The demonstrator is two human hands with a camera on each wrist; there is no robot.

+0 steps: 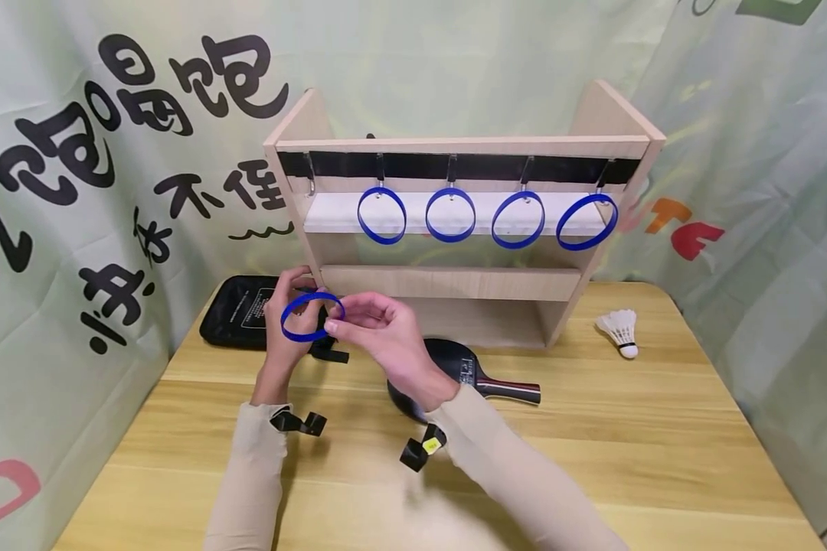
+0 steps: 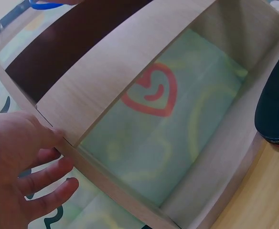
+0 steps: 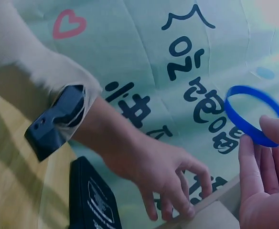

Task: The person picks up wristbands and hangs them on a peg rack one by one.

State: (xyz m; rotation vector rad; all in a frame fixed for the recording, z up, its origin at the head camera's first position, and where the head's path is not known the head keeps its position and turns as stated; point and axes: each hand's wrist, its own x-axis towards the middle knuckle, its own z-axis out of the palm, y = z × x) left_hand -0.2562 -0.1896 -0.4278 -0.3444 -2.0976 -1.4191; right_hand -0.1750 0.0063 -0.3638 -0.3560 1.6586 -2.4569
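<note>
A thin blue wristband (image 1: 290,330) is pinched between the thumb and fingers of my right hand (image 1: 375,329). In the right wrist view the wristband (image 3: 252,90) stands out past those fingertips. My left hand (image 1: 284,317) grips the left side panel of the wooden shelf (image 1: 448,283), its digits on the panel edge. The left wrist view has this hand (image 2: 20,152) with its lower fingers bent beside the panel. Several matching blue wristbands (image 1: 451,239) hang from metal hooks on the shelf's black strip (image 1: 413,165). The leftmost hook (image 1: 310,176) holds no wristband.
A black case (image 1: 230,310) lies left of the shelf. In front of the shelf is a black table tennis paddle (image 1: 448,360), partly behind my right hand. A white shuttlecock (image 1: 619,329) lies on the wooden table (image 1: 661,444) at the right. Printed curtains surround the table.
</note>
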